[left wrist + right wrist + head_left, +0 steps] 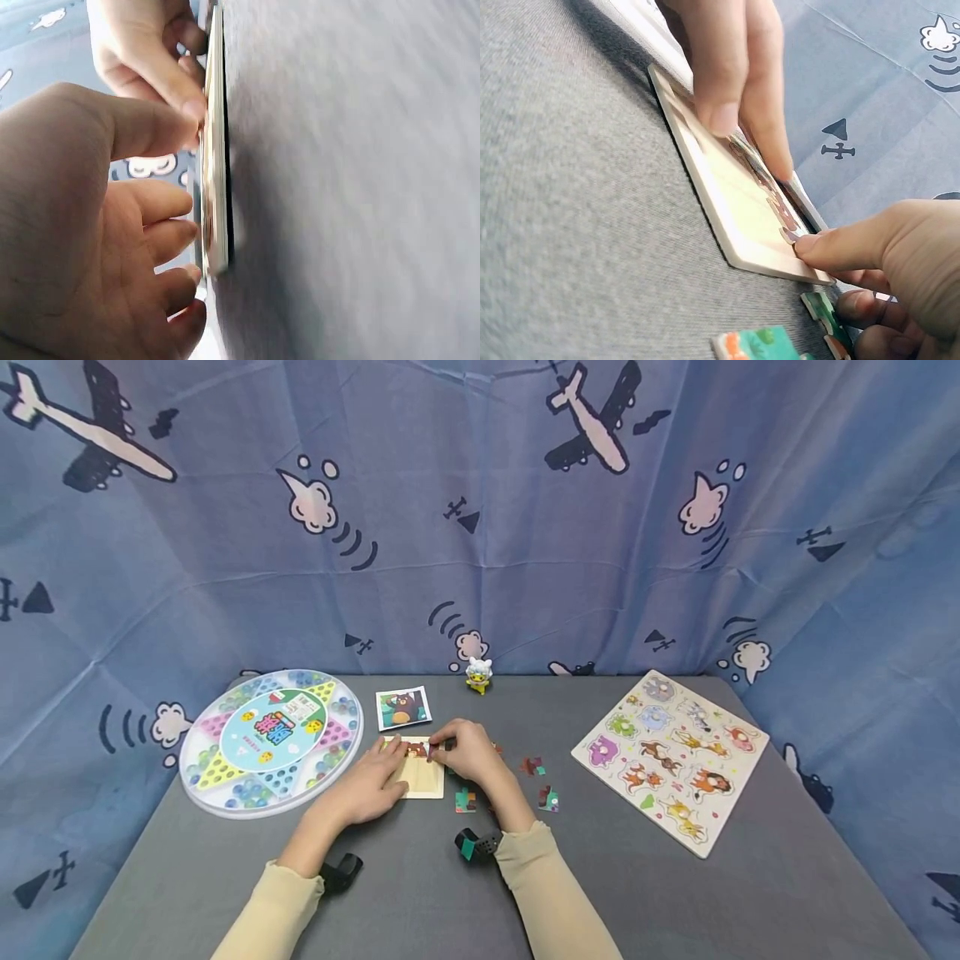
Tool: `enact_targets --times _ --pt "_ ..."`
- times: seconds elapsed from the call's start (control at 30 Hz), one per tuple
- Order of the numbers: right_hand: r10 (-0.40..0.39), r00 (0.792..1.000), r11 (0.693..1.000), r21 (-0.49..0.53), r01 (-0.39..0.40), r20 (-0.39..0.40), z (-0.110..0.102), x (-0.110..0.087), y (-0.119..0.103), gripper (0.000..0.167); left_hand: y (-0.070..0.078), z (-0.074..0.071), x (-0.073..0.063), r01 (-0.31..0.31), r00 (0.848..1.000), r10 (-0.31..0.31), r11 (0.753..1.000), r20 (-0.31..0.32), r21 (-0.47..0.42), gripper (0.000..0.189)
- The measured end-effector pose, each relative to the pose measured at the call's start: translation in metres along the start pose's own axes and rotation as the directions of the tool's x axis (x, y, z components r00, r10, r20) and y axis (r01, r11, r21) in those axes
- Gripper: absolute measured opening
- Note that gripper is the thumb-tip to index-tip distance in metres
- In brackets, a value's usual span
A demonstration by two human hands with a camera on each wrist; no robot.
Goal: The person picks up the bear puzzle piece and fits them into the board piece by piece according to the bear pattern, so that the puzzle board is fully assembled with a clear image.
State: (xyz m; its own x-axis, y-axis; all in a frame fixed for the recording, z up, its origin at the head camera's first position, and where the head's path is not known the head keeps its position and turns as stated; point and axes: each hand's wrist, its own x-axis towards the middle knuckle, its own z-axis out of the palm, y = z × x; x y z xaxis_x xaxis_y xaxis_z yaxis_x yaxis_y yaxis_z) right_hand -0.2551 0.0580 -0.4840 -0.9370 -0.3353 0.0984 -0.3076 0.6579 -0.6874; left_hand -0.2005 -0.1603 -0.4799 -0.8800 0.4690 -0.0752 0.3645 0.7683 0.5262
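Note:
A small wooden puzzle tray [427,789] lies on the grey table, with brown bear pieces [416,749] along its far side. My left hand [367,787] rests on the tray's left part, fingers extended and fingertips on its surface. At the far right corner, my right hand [468,752] pinches a puzzle piece [788,236] between thumb and fingers, right at the tray's inner edge. The bare wooden recess [739,202] shows in the right wrist view. Loose puzzle pieces [465,800] lie beside the tray, some partly hidden by the right arm.
A picture card [402,707] of a bear lies behind the tray. To the left is a round marble game board [352,772]; to the right, a large animal peg puzzle [671,760]. A small figurine [478,676] stands at the back before the curtain [480,527].

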Motion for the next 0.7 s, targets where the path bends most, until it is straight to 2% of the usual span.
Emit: enact_targets --times 0.2,0.4,0.7 --pt "0.014 1.000 1.000 -0.019 -0.014 0.015 0.000 0.000 0.000 0.016 -0.008 -0.001 -0.009 0.076 0.997 -0.077 0.997 -0.005 -0.024 0.087" --pt "0.018 1.000 1.000 -0.022 -0.018 0.017 -0.001 0.000 -0.002 0.015 -0.014 -0.002 -0.016 0.071 0.997 -0.072 0.997 -0.005 -0.037 0.104" --pt "0.008 0.999 0.999 -0.033 -0.006 0.042 -0.001 0.002 -0.005 0.020 -0.017 -0.002 -0.022 0.053 0.998 -0.054 0.998 -0.014 -0.046 0.093"
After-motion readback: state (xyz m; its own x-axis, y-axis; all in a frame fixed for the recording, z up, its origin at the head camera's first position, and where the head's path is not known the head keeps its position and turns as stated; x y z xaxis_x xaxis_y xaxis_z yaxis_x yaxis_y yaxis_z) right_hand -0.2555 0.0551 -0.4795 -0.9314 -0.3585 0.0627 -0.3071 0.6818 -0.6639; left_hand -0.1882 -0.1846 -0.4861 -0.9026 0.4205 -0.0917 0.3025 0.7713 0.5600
